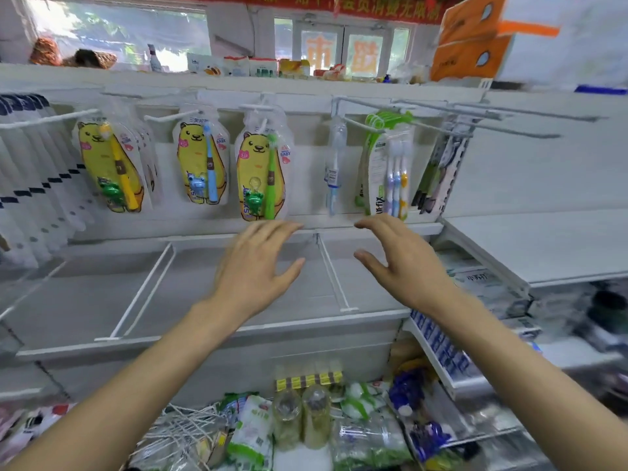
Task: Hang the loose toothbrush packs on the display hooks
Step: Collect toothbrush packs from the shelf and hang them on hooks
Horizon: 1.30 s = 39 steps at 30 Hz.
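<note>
1. Three bear-print toothbrush packs already hanging in a row: yellow-brush pack (110, 168) far left of the single clear-packed brush (334, 164), blue-brush pack (201, 164) between, green-brush pack (261, 175) nearest on its left. Green-topped three-brush pack (390, 164) just right of the clear brush.
2. No loose pack in either hand, none lying on the white shelf (238, 290) below the clear brush. Cannot tell whether any sit among the blurred goods in the wire basket (190, 433) lower down; probably worth searching there, or off to the right.
3. Left hand (251, 277) spread and bare, fingertips just under the green-brush pack. Right hand (404, 263) likewise spread and bare, fingertips just under the three-brush pack. Both hovering over the shelf, touching nothing.
4. Likely step: fetch a loose pack. Pinch near the top edge, beside the hang hole, so the pack dangles straight.
5. Match like with like: bear packs to the hooks left of the clear brush; others to the long bare hooks (509, 125) up and right of it.
6. Steady the hook tip with one hand, thread the hole with the other, slide fully back.
7. Risk: knocking the lone clear brush off its hook while reaching past.
</note>
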Tool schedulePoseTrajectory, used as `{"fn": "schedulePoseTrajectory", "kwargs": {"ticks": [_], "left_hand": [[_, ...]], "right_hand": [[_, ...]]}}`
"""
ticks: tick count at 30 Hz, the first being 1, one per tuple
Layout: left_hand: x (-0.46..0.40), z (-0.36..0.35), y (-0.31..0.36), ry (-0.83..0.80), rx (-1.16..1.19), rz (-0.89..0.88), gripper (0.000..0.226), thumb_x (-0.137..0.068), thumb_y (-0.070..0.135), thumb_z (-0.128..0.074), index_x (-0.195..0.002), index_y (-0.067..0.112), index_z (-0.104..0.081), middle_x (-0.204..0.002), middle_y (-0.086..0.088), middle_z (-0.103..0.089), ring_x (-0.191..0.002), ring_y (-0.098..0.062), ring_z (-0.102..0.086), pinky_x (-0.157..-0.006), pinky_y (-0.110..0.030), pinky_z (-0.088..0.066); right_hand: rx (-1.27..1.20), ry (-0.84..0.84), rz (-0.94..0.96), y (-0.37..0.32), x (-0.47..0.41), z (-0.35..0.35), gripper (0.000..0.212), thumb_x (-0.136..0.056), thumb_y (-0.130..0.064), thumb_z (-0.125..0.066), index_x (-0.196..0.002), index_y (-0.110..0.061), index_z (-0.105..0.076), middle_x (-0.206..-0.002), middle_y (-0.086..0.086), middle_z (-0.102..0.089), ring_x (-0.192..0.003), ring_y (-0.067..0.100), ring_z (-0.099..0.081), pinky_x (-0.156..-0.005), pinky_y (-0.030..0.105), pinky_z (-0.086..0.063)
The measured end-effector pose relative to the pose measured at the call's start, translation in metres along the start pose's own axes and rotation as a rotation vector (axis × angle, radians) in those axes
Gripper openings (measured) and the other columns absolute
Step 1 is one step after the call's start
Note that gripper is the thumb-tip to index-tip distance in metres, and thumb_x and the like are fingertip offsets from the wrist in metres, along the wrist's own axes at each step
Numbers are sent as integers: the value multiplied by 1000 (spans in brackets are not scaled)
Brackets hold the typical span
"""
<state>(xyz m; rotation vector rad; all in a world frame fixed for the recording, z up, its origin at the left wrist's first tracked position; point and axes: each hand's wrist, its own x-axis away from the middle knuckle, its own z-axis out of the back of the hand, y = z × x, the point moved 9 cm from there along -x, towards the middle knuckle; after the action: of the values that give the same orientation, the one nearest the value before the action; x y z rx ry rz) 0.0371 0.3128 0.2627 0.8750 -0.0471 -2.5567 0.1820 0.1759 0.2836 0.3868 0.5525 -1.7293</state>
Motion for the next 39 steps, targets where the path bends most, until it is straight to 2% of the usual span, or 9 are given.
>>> {"fn": "schedulePoseTrajectory", "kwargs": {"ticks": [2, 8, 11, 16, 18, 21, 27, 31, 39], "left_hand": [[-1, -6, 28, -7, 6, -70, 59, -90, 51, -54, -144, 28, -48, -141, 4, -55, -130, -20, -47, -108, -40, -41], [-5, -30, 122, -30, 65, -221, 65, -89, 50, -62, -146, 26, -44, -144, 3, -51, -133, -18, -44, -112, -43, -41], [-6, -46, 175, -53, 106, -294, 67, -88, 50, -63, -146, 23, -43, -142, 0, -53, -133, -21, -46, -113, -41, -37], [-8, -76, 270, -103, 184, -381, 65, -87, 53, -53, -143, 22, -46, -140, -1, -55, -130, -22, -48, -110, -45, -40], [-8, -91, 310, -115, 197, -412, 63, -86, 51, -57, -142, 22, -46, -140, -2, -55, -131, -22, -47, -112, -43, -37], [-11, -113, 370, -126, 226, -446, 61, -86, 48, -60, -140, 22, -48, -139, -1, -55, -131, -21, -47, -113, -40, -32], [-13, -152, 497, -148, 297, -486, 60, -85, 46, -57, -140, 22, -47, -138, -1, -55, -127, -23, -49, -110, -41, -37], [-12, -178, 576, -160, 325, -516, 60, -84, 46, -56, -139, 24, -47, -139, 0, -55, -129, -23, -49, -111, -42, -36], [-33, -225, 695, -181, 374, -590, 57, -84, 42, -61, -138, 25, -49, -137, 4, -56, -128, -19, -49, -110, -34, -33]], "right_hand": [[48, -6, -21, 9, 24, 12, 47, -98, -36, -60, -139, -17, -52, -140, 1, -54, -125, 20, -52, -97, 35, -48], [175, 0, -109, 52, 93, 57, 56, -95, -33, -64, -144, -11, -50, -145, 7, -52, -131, 27, -49, -107, 42, -43], [235, -10, -168, 82, 131, 81, 57, -95, -35, -65, -143, -11, -49, -145, 7, -51, -131, 28, -49, -107, 42, -43], [289, 8, -268, 135, 202, 128, 57, -96, -38, -64, -144, -11, -48, -143, 7, -52, -129, 29, -50, -106, 43, -43], [308, 5, -305, 159, 231, 147, 57, -96, -39, -63, -144, -12, -48, -143, 6, -52, -129, 28, -49, -107, 41, -41], [314, -5, -363, 198, 271, 177, 57, -95, -39, -64, -142, -11, -49, -141, 7, -53, -130, 28, -49, -107, 41, -41], [311, -5, -430, 276, 352, 241, 55, -95, -36, -66, -142, -14, -49, -139, 6, -53, -127, 26, -49, -102, 34, -40], [301, -11, -472, 326, 396, 271, 57, -94, -37, -67, -142, -12, -49, -139, 6, -52, -128, 26, -49, -104, 36, -40], [338, -32, -556, 413, 470, 313, 59, -94, -40, -66, -144, -16, -46, -143, 1, -49, -130, 23, -47, -106, 38, -42]]}}
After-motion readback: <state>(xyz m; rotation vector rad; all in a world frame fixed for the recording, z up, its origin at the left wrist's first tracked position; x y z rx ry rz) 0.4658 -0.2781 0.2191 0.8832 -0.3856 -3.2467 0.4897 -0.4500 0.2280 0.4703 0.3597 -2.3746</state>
